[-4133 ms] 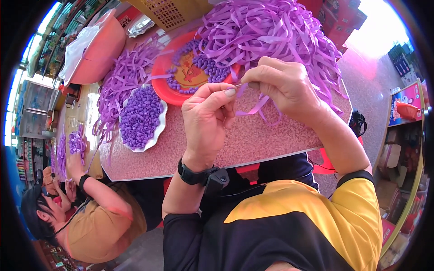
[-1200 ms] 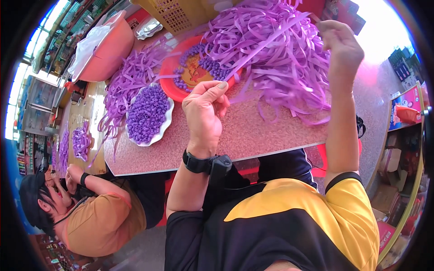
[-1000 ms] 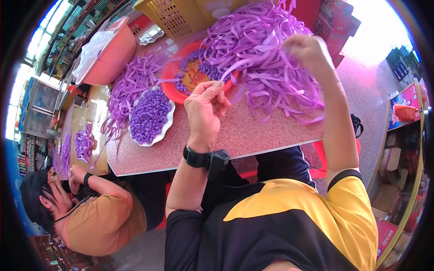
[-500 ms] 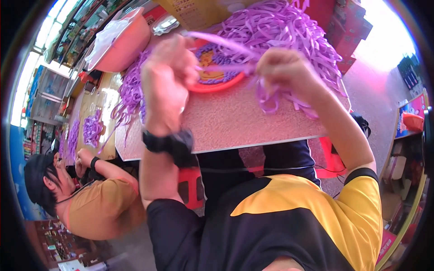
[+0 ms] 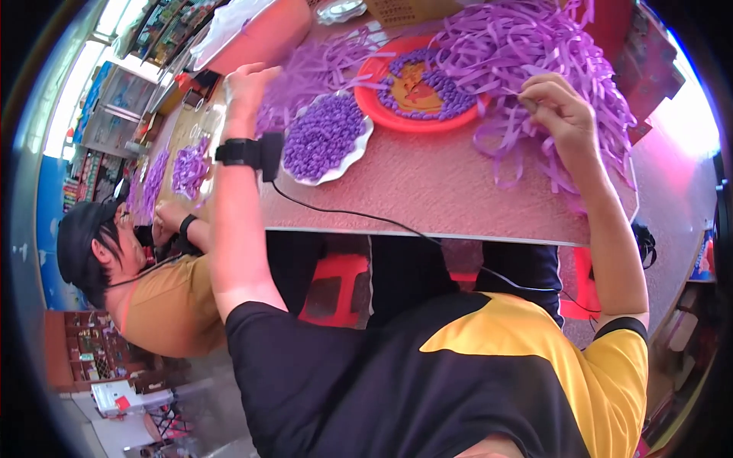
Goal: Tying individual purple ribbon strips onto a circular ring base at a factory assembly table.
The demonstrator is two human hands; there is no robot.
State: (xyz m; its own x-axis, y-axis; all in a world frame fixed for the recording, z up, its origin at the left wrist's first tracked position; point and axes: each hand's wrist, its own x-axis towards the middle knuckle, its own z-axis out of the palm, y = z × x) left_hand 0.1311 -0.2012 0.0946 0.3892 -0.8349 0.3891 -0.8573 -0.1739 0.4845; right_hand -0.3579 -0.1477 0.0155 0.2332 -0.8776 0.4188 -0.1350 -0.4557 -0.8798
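My left hand is over a spread of purple ribbons at the left of the table, below a large pink basin. Its fingers are blurred, and whether they hold a ribbon does not show. At the right, my right hand pinches a thin purple ribbon at the edge of a big heap of purple ribbons. Between my hands lie a white scalloped dish full of small purple beads and a red round plate with more purple beads around its patterned middle.
The pink basin holds a white bag. A yellow basket stands at the back. At the left, a person in a dark cap works beside more ribbon bundles. A black cable runs from my left wrist over the table edge.
My hands have moved apart from above the red plate, left hand leftward, right hand rightward. The ribbon stretched between them is gone from there, and the white dish has come into view.
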